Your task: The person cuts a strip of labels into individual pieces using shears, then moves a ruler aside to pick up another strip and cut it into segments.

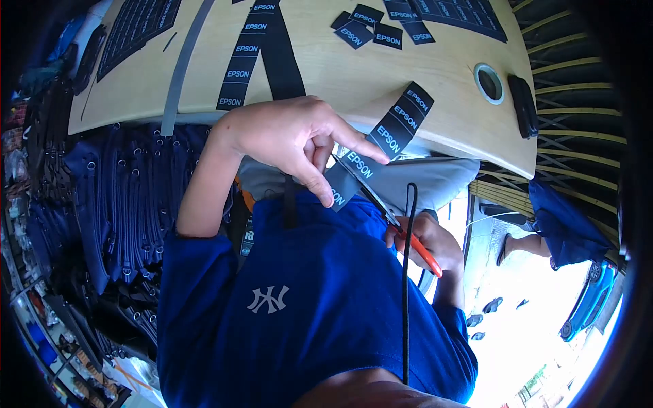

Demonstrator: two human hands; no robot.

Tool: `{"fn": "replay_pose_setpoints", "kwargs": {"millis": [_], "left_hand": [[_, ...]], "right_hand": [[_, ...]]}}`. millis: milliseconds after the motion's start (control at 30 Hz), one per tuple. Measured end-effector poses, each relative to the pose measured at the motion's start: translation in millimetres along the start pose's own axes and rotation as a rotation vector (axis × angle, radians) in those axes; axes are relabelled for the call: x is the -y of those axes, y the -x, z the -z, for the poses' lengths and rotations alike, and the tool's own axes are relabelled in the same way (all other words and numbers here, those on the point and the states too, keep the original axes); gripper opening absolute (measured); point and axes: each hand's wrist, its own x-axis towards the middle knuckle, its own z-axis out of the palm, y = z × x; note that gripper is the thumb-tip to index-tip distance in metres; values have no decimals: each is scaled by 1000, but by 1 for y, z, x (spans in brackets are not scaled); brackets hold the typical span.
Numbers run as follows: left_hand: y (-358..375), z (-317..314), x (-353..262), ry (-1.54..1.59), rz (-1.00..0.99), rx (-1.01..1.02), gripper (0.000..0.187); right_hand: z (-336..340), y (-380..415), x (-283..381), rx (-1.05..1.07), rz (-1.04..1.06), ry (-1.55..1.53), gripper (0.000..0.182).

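My left hand [289, 132] grips a black strip of EPSON labels [401, 122], with its thumb on the near end and its index finger farther along. The strip's far part reaches over the table edge. In my right hand [435, 239] is a pair of scissors [423, 253] with orange-red handles, its fingers closed around them. The scissors' blades lie across the strip between two labels, close to my left fingers. Whether the cut goes all the way through cannot be made out.
On the wooden table [313, 61] lie another label strip [238, 75], several loose cut labels [388, 36], label sheets [462, 15] and a grey strap [182, 68]. A black case [522, 107] sits by a round table hole [488, 83]. Dark blue straps with metal rings [129, 204] hang at left.
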Motion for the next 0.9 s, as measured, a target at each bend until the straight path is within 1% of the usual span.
{"fn": "replay_pose_setpoints", "kwargs": {"millis": [400, 467, 500, 600, 667, 700, 800, 867, 900], "left_hand": [[-1, 2, 1, -25, 8, 10, 74], [-1, 4, -2, -43, 72, 35, 74], [-1, 5, -3, -45, 72, 34, 74], [3, 11, -6, -63, 88, -27, 74], [3, 20, -5, -105, 20, -208, 74], [1, 24, -9, -90, -19, -314, 74], [-9, 46, -22, -269, -65, -633, 69], [-23, 58, -13, -446, -102, -876, 67], [-28, 64, -11, -483, 0, -921, 68]], "right_hand": [[0, 5, -5, -40, -53, 79, 34], [1, 5, -2, -30, -105, 98, 30], [0, 5, -3, -31, -103, 100, 30], [-3, 7, -8, -101, -108, 31, 31], [-3, 11, -17, -89, -107, 64, 34], [-5, 12, -18, -122, -104, 50, 36], [-7, 15, -19, -131, -150, 68, 34], [-6, 14, -14, -138, -151, 59, 33], [-6, 14, -12, -114, -158, 55, 40]]}}
